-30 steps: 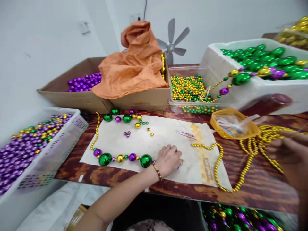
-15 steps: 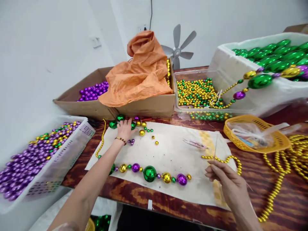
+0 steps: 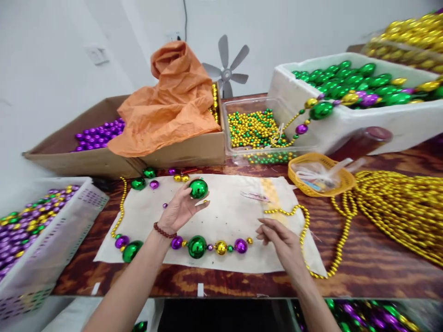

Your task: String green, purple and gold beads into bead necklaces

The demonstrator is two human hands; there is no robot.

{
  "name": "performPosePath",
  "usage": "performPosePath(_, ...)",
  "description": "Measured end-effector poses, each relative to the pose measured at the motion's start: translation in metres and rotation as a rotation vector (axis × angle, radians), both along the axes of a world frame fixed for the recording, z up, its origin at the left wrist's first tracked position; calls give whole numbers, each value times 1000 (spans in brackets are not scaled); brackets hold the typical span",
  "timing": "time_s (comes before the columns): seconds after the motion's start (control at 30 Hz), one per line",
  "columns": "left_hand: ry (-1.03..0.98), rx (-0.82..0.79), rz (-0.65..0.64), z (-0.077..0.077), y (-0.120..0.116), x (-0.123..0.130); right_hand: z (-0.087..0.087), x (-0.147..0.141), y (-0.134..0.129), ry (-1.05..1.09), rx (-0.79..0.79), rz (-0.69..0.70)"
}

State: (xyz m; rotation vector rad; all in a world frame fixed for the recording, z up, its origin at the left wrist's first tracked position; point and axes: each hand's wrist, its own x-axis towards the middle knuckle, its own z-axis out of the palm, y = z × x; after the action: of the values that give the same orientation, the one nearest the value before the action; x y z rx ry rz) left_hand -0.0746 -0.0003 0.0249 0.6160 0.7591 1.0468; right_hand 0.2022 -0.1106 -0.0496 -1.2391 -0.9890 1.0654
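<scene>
My left hand point(image 3: 180, 207) is raised over the white cloth point(image 3: 228, 221), its fingers holding a large green ball point(image 3: 198, 188); a small gold bead shows by the fingers. Below it lies a strung row of green, gold and purple balls, with a big green ball point(image 3: 197, 246) and a purple ball point(image 3: 241, 246) near its right end. Just right of that end, my right hand point(image 3: 277, 237) is closed with thumb and fingertips together; what it pinches is too thin to make out. A gold bead chain point(image 3: 304, 221) curves behind and beside it. Tweezers point(image 3: 254, 196) lie on the cloth.
Behind the cloth stand a cardboard box point(image 3: 187, 150) with an orange cloth point(image 3: 169, 106), a clear bin point(image 3: 256, 131) of small beads and a white foam box point(image 3: 287, 92). A yellow basket point(image 3: 321, 184) sits right, a white basket point(image 3: 88, 198) left.
My left hand has moved from the loose balls at the back toward the front, lifting a large green ball. The view has swung right, showing more gold chains. My right hand remains pinched near the row's end.
</scene>
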Motion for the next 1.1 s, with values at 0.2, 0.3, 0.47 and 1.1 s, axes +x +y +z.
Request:
performPosePath(0.2, -99, -202, 42, 4, -6, 45, 7, -13, -5, -66, 20, 37)
performPosePath(0.3, -143, -279, 76, 5, -3, 57, 7, -12, -14, -103, 39, 30)
performPosePath(0.47, -176, -365, 95, 10, -2, 72, 8, -14, -25, -223, 124, 85)
performPosePath(1.1, -203, -310, 189, 8, -6, 85, 12, -29, -30, -352, 115, 189)
